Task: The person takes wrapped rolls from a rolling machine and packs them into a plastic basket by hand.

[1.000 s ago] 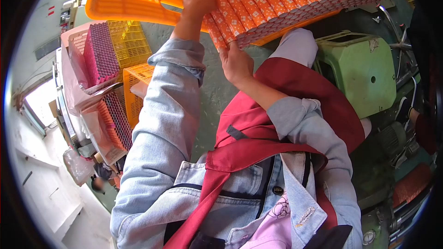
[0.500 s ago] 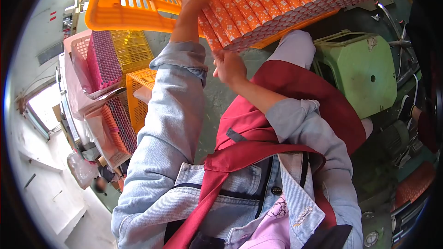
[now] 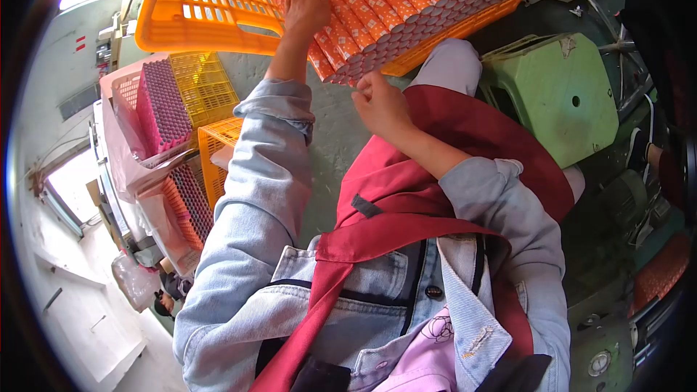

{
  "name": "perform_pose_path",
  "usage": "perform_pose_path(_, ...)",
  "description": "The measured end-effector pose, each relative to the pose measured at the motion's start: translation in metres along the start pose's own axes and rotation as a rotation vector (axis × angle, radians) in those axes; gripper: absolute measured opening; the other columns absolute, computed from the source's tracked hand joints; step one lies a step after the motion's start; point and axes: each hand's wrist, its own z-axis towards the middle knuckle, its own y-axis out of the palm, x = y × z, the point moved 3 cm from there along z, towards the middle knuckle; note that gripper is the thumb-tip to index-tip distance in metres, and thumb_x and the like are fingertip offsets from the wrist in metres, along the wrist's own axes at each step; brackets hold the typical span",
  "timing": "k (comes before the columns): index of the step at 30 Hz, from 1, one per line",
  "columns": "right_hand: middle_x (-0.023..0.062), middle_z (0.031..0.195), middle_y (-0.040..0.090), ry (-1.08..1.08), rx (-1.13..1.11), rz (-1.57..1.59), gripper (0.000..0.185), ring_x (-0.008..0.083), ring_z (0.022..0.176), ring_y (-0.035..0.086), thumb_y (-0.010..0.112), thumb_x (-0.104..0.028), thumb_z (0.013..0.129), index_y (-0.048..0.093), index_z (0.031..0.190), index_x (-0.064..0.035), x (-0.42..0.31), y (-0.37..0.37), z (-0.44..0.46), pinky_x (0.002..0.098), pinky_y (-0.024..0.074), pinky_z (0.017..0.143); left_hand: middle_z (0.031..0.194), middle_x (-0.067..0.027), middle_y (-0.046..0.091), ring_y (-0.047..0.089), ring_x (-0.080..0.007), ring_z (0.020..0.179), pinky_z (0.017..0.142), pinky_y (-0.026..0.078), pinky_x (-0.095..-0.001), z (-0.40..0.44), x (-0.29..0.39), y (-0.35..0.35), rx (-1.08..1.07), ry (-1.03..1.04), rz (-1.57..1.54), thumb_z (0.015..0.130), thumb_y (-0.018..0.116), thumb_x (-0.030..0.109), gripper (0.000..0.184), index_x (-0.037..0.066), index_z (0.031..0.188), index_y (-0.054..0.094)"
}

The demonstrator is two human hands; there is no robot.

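A stack of long orange patterned tubes lies in an orange plastic crate, their round grey ends turned toward me. My left hand rests flat on the upper tubes at the stack's left side, fingers stretched out. Just below the lower left corner of the tube ends is my right hand, its fingers curled together. Whether it pinches anything small is hidden.
A green stool stands to the right by my knee. At left are pink tubes, a yellow crate and another orange crate. A person is at lower left; another person's shoe shows at right.
My right hand has moved a little right and away from the tube ends, its fingers still curled. My left hand has slid slightly down, staying on the tubes. The view has shifted slightly.
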Motion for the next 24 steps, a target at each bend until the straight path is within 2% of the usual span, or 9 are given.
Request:
perform_pose_path(2, 0.0115, 0.078, 0.067, 0.059, -0.011, 0.057, 0.018, 0.0286, 0.074, 0.066, 0.064, -0.019, 0.082, 0.055, 0.088, -0.0047, 0.009, -0.002, 0.001, 0.0385, 0.0504, 0.062, 0.142, -0.0250, 0.034, 0.032, -0.0369, 0.134, 0.110, 0.025, -0.0480, -0.007, 0.003, 0.016, -0.016, 0.012, 0.005, 0.094, 0.037, 0.035, 0.048, -0.001, 0.125, 0.043)
perform_pose_path(5, 0.0120, 0.077, 0.066, 0.053, -0.043, 0.056, 0.015, 0.0282, 0.073, 0.066, 0.063, -0.016, 0.083, 0.055, 0.089, -0.0045, 0.016, -0.002, -0.004, 0.0380, 0.0505, 0.062, 0.146, -0.0264, 0.029, 0.025, -0.0374, 0.138, 0.112, 0.018, -0.0505, -0.012, 0.005, 0.026, 0.173, -0.012, -0.089, 0.095, 0.033, 0.044, 0.057, 0.000, 0.129, 0.041)
perform_pose_path(9, 0.0118, 0.076, 0.066, 0.019, -0.054, 0.060, 0.015, 0.0278, 0.072, 0.066, 0.062, -0.015, 0.083, 0.055, 0.089, -0.0041, 0.021, 0.001, -0.010, 0.0373, 0.0508, 0.062, 0.148, -0.0270, 0.025, 0.022, -0.0384, 0.139, 0.113, 0.017, -0.0504, -0.014, 0.006, 0.024, 0.126, -0.029, -0.101, 0.095, 0.032, 0.046, 0.059, -0.001, 0.132, 0.039)
perform_pose_path(15, 0.0110, 0.074, 0.065, -0.036, -0.074, 0.066, 0.014, 0.0247, 0.070, 0.066, 0.063, -0.013, 0.083, 0.055, 0.089, -0.0031, 0.027, -0.031, -0.028, 0.0347, 0.0507, 0.061, 0.146, -0.0275, 0.028, 0.029, -0.0404, 0.135, 0.110, 0.022, -0.0516, -0.019, 0.009, 0.011, 0.245, 0.037, -0.089, 0.096, 0.036, 0.042, 0.056, -0.001, 0.132, 0.039)
perform_pose_path(16, 0.0095, 0.074, 0.064, -0.064, -0.049, 0.081, 0.012, 0.0209, 0.069, 0.065, 0.062, -0.011, 0.084, 0.055, 0.089, -0.0029, 0.029, -0.045, -0.034, 0.0325, 0.0503, 0.060, 0.146, -0.0272, 0.029, 0.032, -0.0408, 0.133, 0.109, 0.024, -0.0511, -0.024, 0.015, 0.002, 0.286, 0.069, -0.082, 0.097, 0.036, 0.040, 0.054, -0.001, 0.132, 0.040)
perform_pose_path(18, 0.0080, 0.074, 0.064, -0.097, -0.006, 0.088, 0.011, 0.0172, 0.068, 0.065, 0.061, -0.010, 0.086, 0.054, 0.089, -0.0027, 0.038, -0.077, -0.050, 0.0303, 0.0499, 0.059, 0.146, -0.0269, 0.029, 0.035, -0.0413, 0.131, 0.108, 0.026, -0.0507, -0.040, 0.043, -0.016, 0.336, 0.116, -0.087, 0.098, 0.037, 0.039, 0.052, 0.000, 0.132, 0.041)
perform_pose_path(20, 0.0037, 0.075, 0.062, -0.043, 0.049, 0.216, 0.004, 0.0107, 0.068, 0.061, 0.059, -0.007, 0.089, 0.055, 0.089, -0.0042, 0.056, -0.112, -0.070, 0.0253, 0.0485, 0.057, 0.139, -0.0274, 0.038, 0.042, -0.0434, 0.122, 0.102, 0.034, -0.0499, -0.067, 0.091, -0.027, 0.273, 0.262, -0.367, 0.096, 0.046, 0.028, 0.042, -0.002, 0.126, 0.046)
perform_pose_path(22, 0.0025, 0.077, 0.061, 0.045, 0.100, 0.260, 0.003, 0.0096, 0.068, 0.060, 0.058, -0.006, 0.089, 0.055, 0.090, -0.0051, 0.072, -0.151, -0.098, 0.0240, 0.0482, 0.057, 0.133, -0.0270, 0.042, 0.043, -0.0440, 0.121, 0.100, 0.038, -0.0464, -0.114, 0.152, -0.025, 0.164, 0.479, -0.496, 0.092, 0.053, 0.022, 0.039, -0.002, 0.122, 0.048)
perform_pose_path(24, 0.0013, 0.078, 0.060, 0.148, 0.256, 0.283, 0.001, 0.0085, 0.069, 0.059, 0.057, -0.006, 0.090, 0.056, 0.091, -0.0060, 0.086, -0.193, -0.136, 0.0228, 0.0478, 0.056, 0.130, -0.0256, 0.044, 0.043, -0.0434, 0.121, 0.100, 0.039, -0.0444, -0.167, 0.221, -0.020, -0.031, 0.679, -0.560, 0.089, 0.058, 0.020, 0.042, -0.001, 0.123, 0.047)
